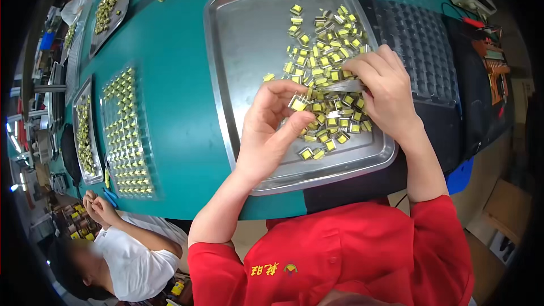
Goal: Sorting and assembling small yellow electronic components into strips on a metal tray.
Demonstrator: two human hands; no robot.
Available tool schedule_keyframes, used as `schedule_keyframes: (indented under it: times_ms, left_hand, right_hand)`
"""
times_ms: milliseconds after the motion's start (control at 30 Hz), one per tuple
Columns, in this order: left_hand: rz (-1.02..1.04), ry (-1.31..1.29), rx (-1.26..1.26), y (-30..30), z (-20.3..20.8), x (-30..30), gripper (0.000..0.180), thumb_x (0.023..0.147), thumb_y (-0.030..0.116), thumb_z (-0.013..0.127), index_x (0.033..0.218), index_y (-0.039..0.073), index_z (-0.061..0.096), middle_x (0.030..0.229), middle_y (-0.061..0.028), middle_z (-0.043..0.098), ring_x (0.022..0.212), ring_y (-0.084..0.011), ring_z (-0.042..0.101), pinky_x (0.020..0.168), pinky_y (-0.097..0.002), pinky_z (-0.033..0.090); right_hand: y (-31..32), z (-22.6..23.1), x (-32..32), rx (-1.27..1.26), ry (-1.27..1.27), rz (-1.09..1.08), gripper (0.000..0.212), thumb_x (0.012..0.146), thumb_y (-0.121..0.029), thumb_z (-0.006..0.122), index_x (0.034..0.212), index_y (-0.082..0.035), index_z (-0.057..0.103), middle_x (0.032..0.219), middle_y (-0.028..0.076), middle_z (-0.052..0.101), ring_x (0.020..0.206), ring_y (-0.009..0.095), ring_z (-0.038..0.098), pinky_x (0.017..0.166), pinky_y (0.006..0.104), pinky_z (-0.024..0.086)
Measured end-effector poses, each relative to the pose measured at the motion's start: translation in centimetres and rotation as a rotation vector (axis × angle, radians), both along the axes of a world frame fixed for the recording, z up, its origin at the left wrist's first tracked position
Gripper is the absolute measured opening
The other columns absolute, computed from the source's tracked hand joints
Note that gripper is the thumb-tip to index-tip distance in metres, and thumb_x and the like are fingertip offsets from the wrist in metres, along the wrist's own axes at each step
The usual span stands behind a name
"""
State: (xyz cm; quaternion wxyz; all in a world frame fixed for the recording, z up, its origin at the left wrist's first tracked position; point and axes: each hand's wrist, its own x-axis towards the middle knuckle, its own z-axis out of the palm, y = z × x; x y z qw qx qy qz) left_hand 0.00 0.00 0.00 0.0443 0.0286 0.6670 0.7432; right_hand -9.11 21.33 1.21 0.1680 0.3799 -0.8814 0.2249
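Note:
My left hand [265,133] pinches a small transformer [298,103] between thumb and fingers; it has a yellow-taped body and metal pins. From the right, my right hand [389,92] is closed on a pair of metal tweezers [343,86], whose tips point left toward that transformer. A gap between tips and part is hard to judge. Both hands are over a metal tray [220,99]. Many loose yellow transformers [328,136] lie heaped in its right half, beneath and around my hands.
Right of the tray lies a clear plastic blister tray [416,51]. A filled blister tray [126,136] and a smaller metal tray [85,130] of parts are at left. Another parts tray [110,8] lies far left. A co-worker [133,255] in white sits at lower left.

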Motion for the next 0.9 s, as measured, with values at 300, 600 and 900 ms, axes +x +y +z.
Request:
schedule_keyframes:
  times_ms: [300, 600, 900]
  left_hand:
    - [-0.037, -0.294, 0.602, -0.9, 0.2, -0.5, 0.041, 0.107, 0.034, 0.042, 0.135, 0.003, 0.044, 0.114, -0.0126, 0.061, 0.091, -0.0167, 0.062, 0.081, -0.0279, 0.048]
    - [-0.057, -0.415, 0.796, -1.3, -0.9, -0.8, 0.041, 0.108, 0.035, 0.035, 0.131, 0.003, 0.047, 0.101, -0.0087, 0.06, 0.088, -0.0187, 0.06, 0.081, -0.0318, 0.047]
    - [0.005, -0.308, 0.691, -2.2, -0.2, -1.2, 0.038, 0.107, 0.034, 0.04, 0.128, 0.004, 0.051, 0.101, -0.0063, 0.059, 0.088, -0.0161, 0.056, 0.081, -0.0304, 0.045]
  right_hand:
    - [0.0, 0.2, 0.4, 0.014, 0.016, 0.015, 0.041, 0.059, 0.015, 0.059, 0.094, -0.004, 0.065, 0.093, 0.008, 0.064, 0.086, 0.029, 0.056, 0.076, 0.0395, 0.046]
    - [-0.3, 0.0, 0.7, 0.016, -0.006, 0.037, 0.044, 0.055, 0.013, 0.062, 0.096, -0.004, 0.066, 0.096, 0.009, 0.063, 0.088, 0.029, 0.057, 0.076, 0.039, 0.048]
    - [-0.4, 0.2, 0.7, 0.006, -0.049, 0.0, 0.039, 0.058, 0.013, 0.062, 0.094, -0.003, 0.066, 0.092, 0.009, 0.063, 0.087, 0.03, 0.058, 0.076, 0.0398, 0.048]
